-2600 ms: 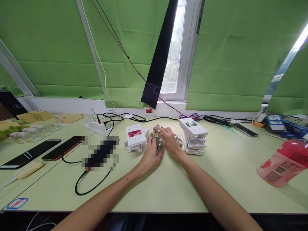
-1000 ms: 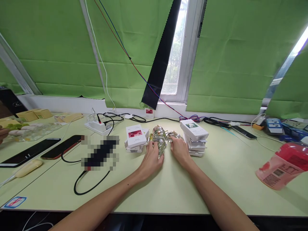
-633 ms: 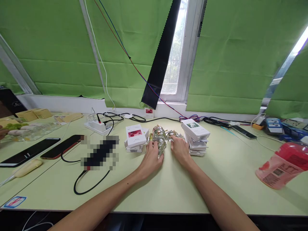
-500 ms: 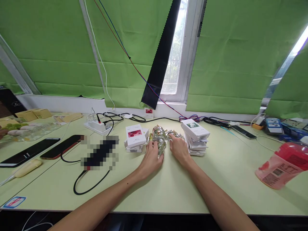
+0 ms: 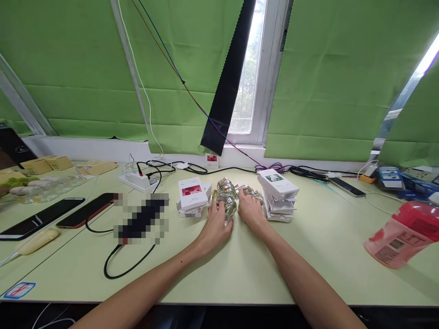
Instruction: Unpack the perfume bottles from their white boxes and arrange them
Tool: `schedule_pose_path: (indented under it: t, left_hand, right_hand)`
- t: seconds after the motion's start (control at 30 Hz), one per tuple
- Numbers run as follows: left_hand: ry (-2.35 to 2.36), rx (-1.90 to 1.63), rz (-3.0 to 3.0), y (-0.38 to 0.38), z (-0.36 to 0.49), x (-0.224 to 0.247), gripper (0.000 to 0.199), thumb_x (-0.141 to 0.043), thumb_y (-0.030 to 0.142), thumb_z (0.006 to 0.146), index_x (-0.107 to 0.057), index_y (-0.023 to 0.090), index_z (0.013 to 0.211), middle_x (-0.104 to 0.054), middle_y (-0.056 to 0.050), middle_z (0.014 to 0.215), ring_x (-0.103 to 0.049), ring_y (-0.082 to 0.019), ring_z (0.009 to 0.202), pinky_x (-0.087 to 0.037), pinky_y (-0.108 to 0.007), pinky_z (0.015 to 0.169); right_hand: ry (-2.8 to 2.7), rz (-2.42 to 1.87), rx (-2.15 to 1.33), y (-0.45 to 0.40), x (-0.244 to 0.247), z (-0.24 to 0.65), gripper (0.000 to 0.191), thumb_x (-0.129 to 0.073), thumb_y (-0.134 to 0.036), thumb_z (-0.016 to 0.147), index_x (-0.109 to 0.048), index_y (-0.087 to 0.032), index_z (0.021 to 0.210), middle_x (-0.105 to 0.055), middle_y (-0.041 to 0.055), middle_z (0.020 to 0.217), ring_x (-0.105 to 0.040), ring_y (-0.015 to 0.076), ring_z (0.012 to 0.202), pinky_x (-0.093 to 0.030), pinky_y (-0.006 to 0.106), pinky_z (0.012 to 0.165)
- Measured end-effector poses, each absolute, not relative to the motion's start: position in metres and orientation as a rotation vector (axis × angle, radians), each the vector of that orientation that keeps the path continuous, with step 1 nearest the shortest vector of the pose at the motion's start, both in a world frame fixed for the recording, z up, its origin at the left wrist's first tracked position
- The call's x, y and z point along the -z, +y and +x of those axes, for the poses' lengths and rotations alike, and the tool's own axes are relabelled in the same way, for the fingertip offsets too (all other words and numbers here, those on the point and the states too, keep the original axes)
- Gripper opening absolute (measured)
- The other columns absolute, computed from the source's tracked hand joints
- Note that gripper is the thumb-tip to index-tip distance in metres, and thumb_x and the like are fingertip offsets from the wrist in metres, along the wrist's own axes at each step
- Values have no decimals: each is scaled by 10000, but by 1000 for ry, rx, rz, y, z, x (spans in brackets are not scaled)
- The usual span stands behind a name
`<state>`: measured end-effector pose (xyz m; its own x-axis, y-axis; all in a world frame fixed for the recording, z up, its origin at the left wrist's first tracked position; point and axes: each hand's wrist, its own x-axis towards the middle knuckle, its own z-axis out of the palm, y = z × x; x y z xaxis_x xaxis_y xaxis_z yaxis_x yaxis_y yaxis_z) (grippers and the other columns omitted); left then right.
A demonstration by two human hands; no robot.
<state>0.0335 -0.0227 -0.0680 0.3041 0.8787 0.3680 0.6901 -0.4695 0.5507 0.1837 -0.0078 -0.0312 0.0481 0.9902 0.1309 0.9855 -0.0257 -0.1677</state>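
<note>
A cluster of shiny, clear glass-like pieces with gold-coloured parts (image 5: 226,188) lies on the table in front of me; they look like small bottles, but their exact kind is hard to make out. My left hand (image 5: 216,225) curls round the near left side of the cluster, fingers on top and thumb at its near end. A smaller group of similar shiny pieces (image 5: 255,193) lies to the right. My right hand (image 5: 253,211) rests at its near left side, index finger stretched forward and the other fingertips partly hidden.
White boxes with a red picture (image 5: 192,193) stand left of my hands, and a stack of white boxes (image 5: 278,187) stands right. Further left are phones (image 5: 89,209), a cable and a power strip (image 5: 139,179). A red-lidded pink container (image 5: 399,235) is at far right.
My right hand has shifted slightly left, uncovering more of the right-hand shiny pieces; its index finger points further forward. My left hand stays in place on the cluster.
</note>
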Motion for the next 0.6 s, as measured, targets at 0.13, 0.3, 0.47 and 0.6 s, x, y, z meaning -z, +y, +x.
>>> schedule_pose_path:
  t: [0.13, 0.3, 0.47, 0.6]
  left_hand:
    - [1453, -895, 2281, -23, 34, 68, 216, -558, 287, 869, -467, 202, 1045, -477, -135, 1171, -492, -316, 1139, -465, -486, 986]
    - [1448, -887, 2274, -23, 34, 68, 235, -552, 285, 873, -464, 200, 1073, -473, -146, 1207, -486, -318, 1161, -460, -480, 992]
    - [1438, -871, 2267, -24, 33, 66, 232, -545, 302, 889, -460, 205, 1082, -473, -146, 1223, -481, -322, 1186, -453, -483, 1005]
    - [1429, -879, 2258, -23, 33, 66, 221, -532, 310, 901, -465, 208, 1084, -473, -141, 1231, -491, -314, 1171, -448, -493, 1013]
  right_hand:
    - [-2031, -2137, -62, -15, 26, 186, 527, -455, -91, 942, -396, -175, 1459, -702, 186, 1126, -678, 267, 1087, -427, 352, 902]
    - [-2045, -2155, -75, -23, 22, 189, 488, -414, -62, 922, -458, -200, 1389, -707, 162, 1102, -685, 270, 1070, -437, 317, 826]
    - [-2012, -2166, -77, -28, 20, 192, 460, -431, -112, 933, -473, -200, 1383, -703, 171, 1102, -685, 298, 1078, -456, 325, 808]
    - [-1983, -2187, -121, -30, 18, 194, 427, -446, -133, 937, -500, -203, 1355, -702, 171, 1090, -681, 310, 1101, -468, 335, 822]
